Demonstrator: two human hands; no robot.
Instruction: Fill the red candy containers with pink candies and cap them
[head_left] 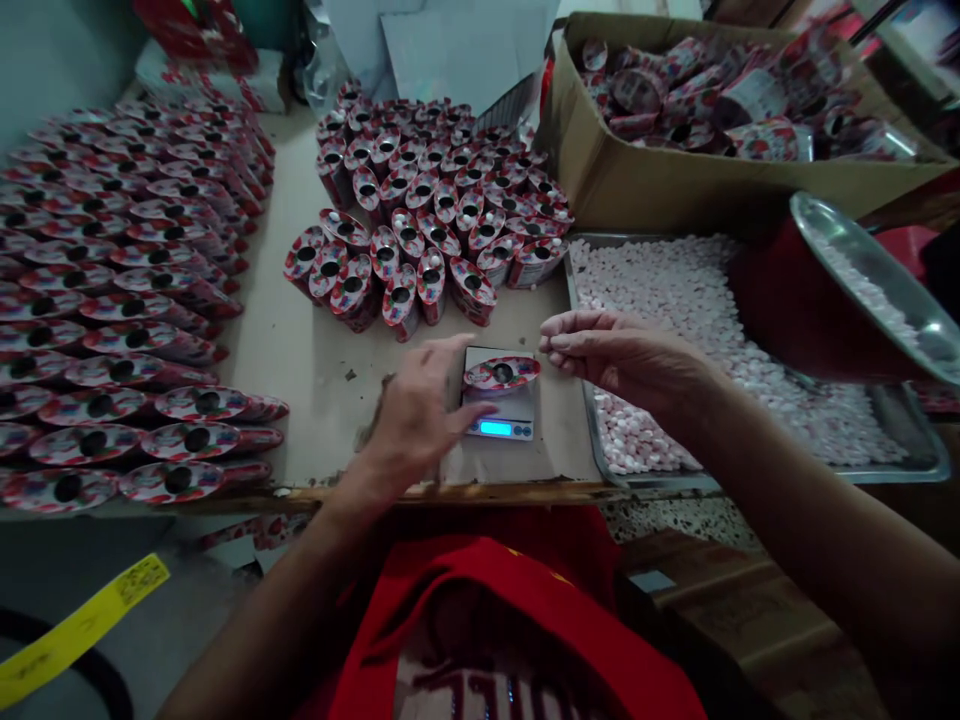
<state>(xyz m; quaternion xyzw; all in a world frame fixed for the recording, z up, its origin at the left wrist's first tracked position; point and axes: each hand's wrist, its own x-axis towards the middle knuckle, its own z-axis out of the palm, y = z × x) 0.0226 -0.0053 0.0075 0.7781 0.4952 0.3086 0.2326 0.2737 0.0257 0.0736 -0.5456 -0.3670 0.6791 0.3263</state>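
A small digital scale with a lit blue display sits at the table's near edge. One red-and-white patterned pouch stands on it, its mouth open upward. My left hand rests against the scale's left side, fingers curled, thumb reaching toward the display. My right hand hovers just right of the pouch, fingertips pinched together on something too small to make out. Directly under that hand lies a metal tray full of small pink and white tablets.
Several open pouches stand clustered behind the scale. Rows of pouches lying flat fill the left side. A cardboard box of pouches stands at the back right. A metal bowl with tablets tilts over the tray.
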